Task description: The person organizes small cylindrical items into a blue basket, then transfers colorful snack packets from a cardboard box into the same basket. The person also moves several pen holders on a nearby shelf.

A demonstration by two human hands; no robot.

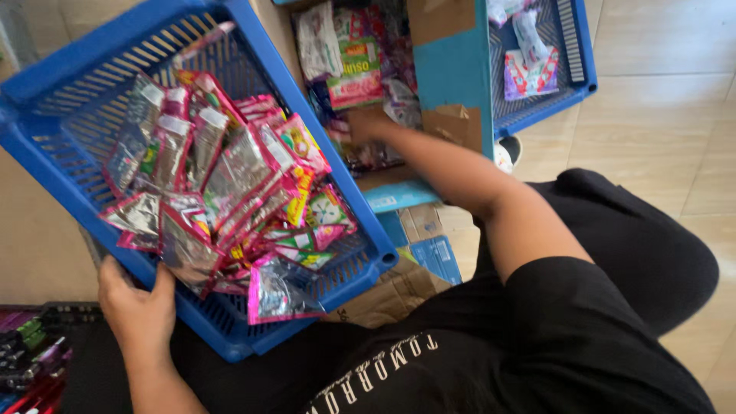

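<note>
My left hand (pixel 138 307) grips the near rim of a blue plastic basket (pixel 61 92), which is tilted toward me. Several pink and silver sachets (pixel 230 199) lie piled inside it, sliding toward the lower corner. My right hand (pixel 366 124) reaches forward into an open cardboard box (pixel 448 69) full of packets (pixel 349 65). Its fingers are closed among the packets; what they grip is hidden.
A second blue basket (pixel 571 69) with a few packets stands beyond the box at the upper right. Flattened cardboard and a blue carton (pixel 418 261) lie under the tilted basket. A dark crate with coloured items (pixel 34 353) sits at the lower left. Tiled floor lies to the right.
</note>
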